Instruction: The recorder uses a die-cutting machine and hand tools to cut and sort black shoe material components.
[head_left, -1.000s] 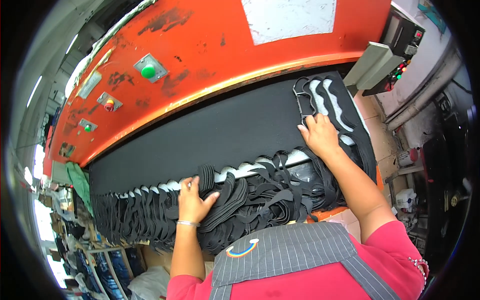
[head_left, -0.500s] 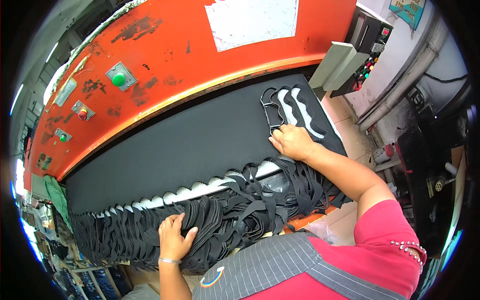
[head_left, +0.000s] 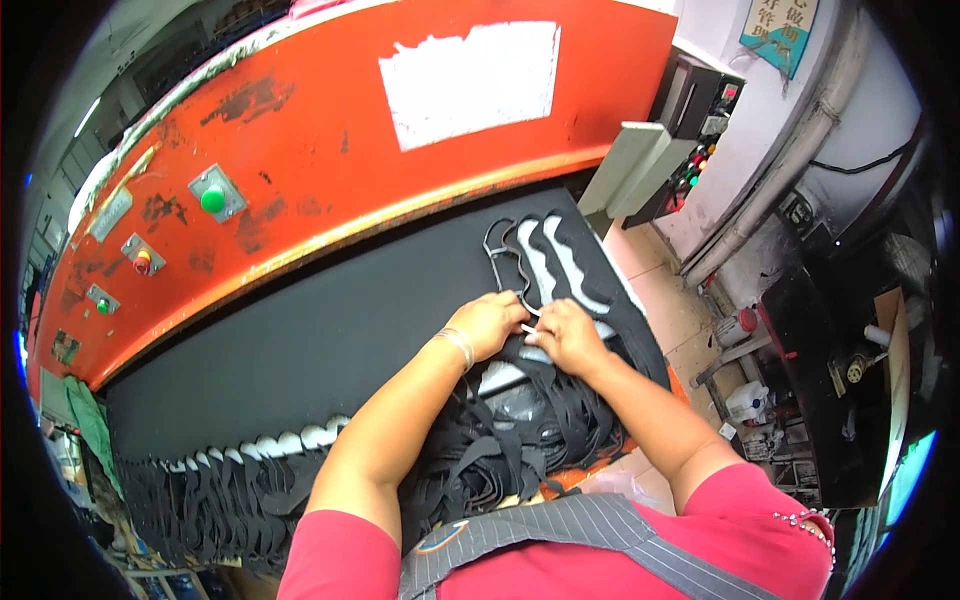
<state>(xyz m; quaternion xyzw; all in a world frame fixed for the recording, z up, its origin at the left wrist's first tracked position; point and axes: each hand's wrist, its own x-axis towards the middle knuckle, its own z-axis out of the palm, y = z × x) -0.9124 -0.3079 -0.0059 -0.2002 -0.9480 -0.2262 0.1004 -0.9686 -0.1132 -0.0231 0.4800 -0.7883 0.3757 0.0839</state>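
A thin metal cutting die [head_left: 493, 262], a narrow frame with a wavy side, lies on the black sheet material [head_left: 330, 300] towards its right end. My left hand [head_left: 482, 327] pinches the die's near end with closed fingers. Close beside it, my right hand [head_left: 566, 340] is also closed at that end, fingertips almost touching the left's. What exactly lies between the fingertips is partly hidden. Right of the die are two wavy cut-outs showing white, the nearer one [head_left: 536, 258] and the farther one [head_left: 572, 262].
Loose wavy black strips [head_left: 220, 500] hang in a heap along the near edge. Behind the sheet rises an orange machine front [head_left: 310, 130] with a green button [head_left: 212, 200] and a red one [head_left: 143, 262]. A control box [head_left: 690, 150] stands at the far right.
My left hand has left the heap of strips and moved up and right to the die's near end. My right hand stays there, now turned beside it. The view has shifted.
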